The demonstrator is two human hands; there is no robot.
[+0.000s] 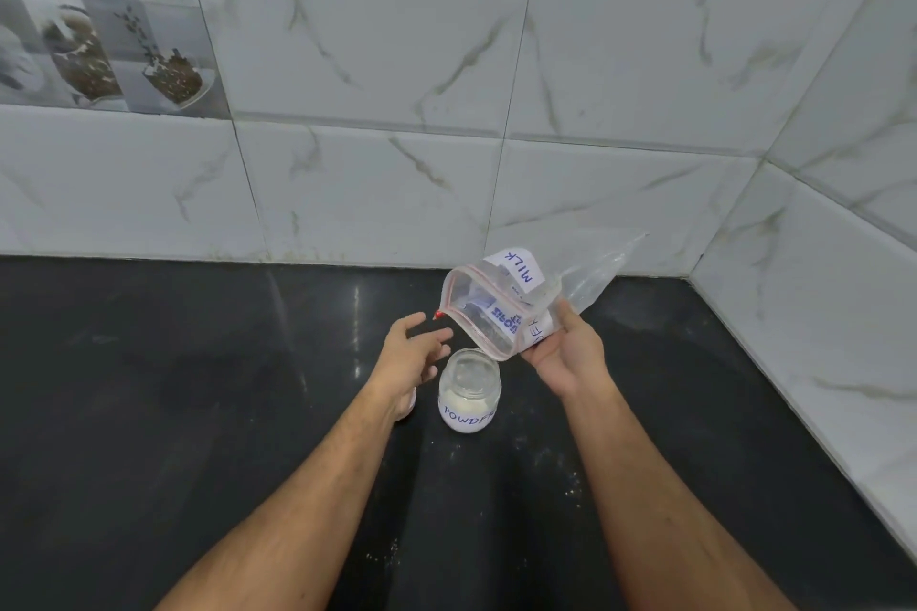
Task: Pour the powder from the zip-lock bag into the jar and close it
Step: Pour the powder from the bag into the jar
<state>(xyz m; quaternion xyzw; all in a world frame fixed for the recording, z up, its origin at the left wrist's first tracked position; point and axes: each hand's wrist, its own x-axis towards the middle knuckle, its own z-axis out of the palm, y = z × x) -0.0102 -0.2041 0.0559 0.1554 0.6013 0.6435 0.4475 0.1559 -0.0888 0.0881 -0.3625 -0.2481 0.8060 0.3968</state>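
Observation:
A small glass jar (469, 389) with white powder inside and a label reading "POWDER" stands open on the black counter. Just above and right of it my right hand (565, 350) holds a clear zip-lock bag (501, 308) with a "MILK" label, its open mouth tilted down toward the jar. The bag looks nearly empty. To the left of the jar my left hand (414, 352) hovers with fingers spread, holding nothing. A white lid (409, 404) lies partly hidden under my left wrist.
The black counter (198, 412) runs back to a white marble-tiled wall (397, 164) and meets another tiled wall on the right. Specks of spilled powder (570, 486) dot the counter in front of the jar.

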